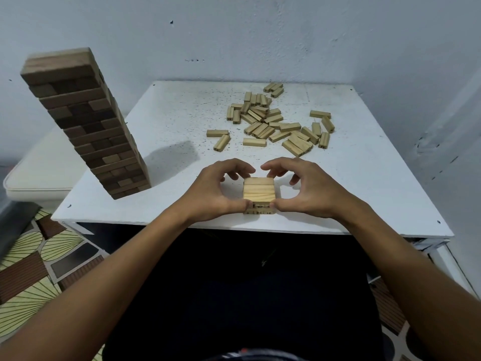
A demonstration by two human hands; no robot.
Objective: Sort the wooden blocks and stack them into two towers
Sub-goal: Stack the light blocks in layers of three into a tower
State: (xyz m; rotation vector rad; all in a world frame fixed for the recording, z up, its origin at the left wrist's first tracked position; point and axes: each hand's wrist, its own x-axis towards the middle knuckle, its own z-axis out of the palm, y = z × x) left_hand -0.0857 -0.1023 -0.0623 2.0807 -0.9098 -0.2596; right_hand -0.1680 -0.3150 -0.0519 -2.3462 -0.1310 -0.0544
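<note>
A: Wood everywhere. What is on the white surface (166, 131)?

B: At the near edge, in the middle, sits a short stack of pale blocks (259, 194). Its top layer shows 3 blocks side by side, and I can see 2 lower layers with small dark markings on their near ends.

A: And the hands?

B: Both grip that stack. The left hand (217, 190) curls round its left side, thumb pressed to the near left corner, fingers arched over the far edge. The right hand (303, 188) mirrors it on the right side, thumb at the near right corner, fingers curled above the far right.

A: Anything else built?

B: A tall tower of darker brown blocks (86, 123) stands at the near left of the surface, well apart from the hands. It looks tilted in this wide-angle view; whether it truly leans I cannot tell.

A: Loose pieces?

B: A scattered pile of pale blocks (276, 121) lies on the far right part of the surface, some overlapping, some with dark numbers on their ends. 2 more pale blocks (220, 138) lie just left of that pile, touching each other.
</note>
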